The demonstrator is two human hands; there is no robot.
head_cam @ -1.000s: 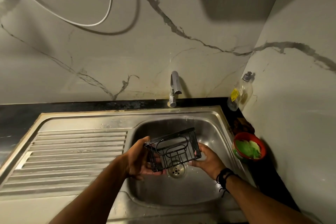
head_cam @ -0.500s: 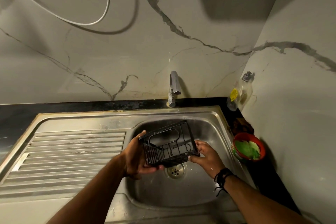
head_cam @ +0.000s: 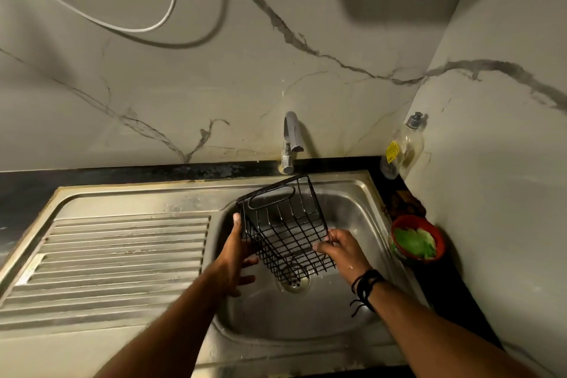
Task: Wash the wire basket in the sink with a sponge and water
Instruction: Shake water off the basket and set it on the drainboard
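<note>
Over sink (head_cam: 352,193): wire basket (head_cam: 285,224) now tilted higher, both hands gripping.

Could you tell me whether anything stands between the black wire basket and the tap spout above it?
Nothing visible does: the black wire basket, held by both hands over the steel sink, sits just below the metal tap spout.

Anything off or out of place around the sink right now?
Mostly normal. The wire basket is held tilted over the sink by both hands, but the tap shows no running water and the green sponge sits unused in its red bowl.
</note>
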